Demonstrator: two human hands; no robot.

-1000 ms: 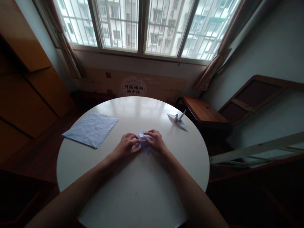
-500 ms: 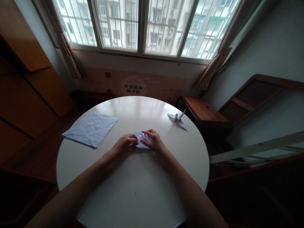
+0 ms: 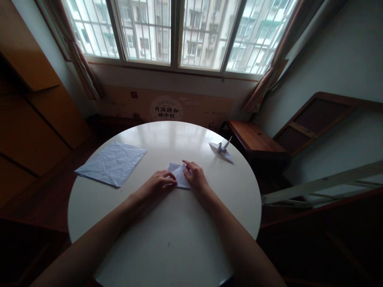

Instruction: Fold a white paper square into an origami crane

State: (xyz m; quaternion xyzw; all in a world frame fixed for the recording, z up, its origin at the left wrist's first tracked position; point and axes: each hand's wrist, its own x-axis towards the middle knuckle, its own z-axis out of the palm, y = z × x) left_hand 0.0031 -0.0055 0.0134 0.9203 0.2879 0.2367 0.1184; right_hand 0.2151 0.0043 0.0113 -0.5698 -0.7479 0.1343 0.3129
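A small piece of folded white paper (image 3: pixel 181 177) lies on the table between my hands. One pale flap is raised or turned over across it. My left hand (image 3: pixel 160 180) rests on the paper's left side, fingers curled and pressed to its lower left edge. On the right, my right hand (image 3: pixel 196 176) pinches the paper's upper right part, index finger near the top corner and thumb lower on the flap. The palms hide both side edges. A finished paper crane (image 3: pixel 222 149) stands beyond my right hand, its wings spread.
The round white table (image 3: pixel 161 239) carries a stack of creased white paper sheets (image 3: pixel 113 164) at the left. Past its far right edge stands a low wooden stool or bench (image 3: pixel 254 137). Yellow-brown cabinets (image 3: pixel 38 123) are at the left, a barred window (image 3: pixel 155 32) ahead.
My right hand has moved slightly up and right, and the flap has opened out wider. My left fingers have shifted right over the paper. The whole view has drifted slightly.
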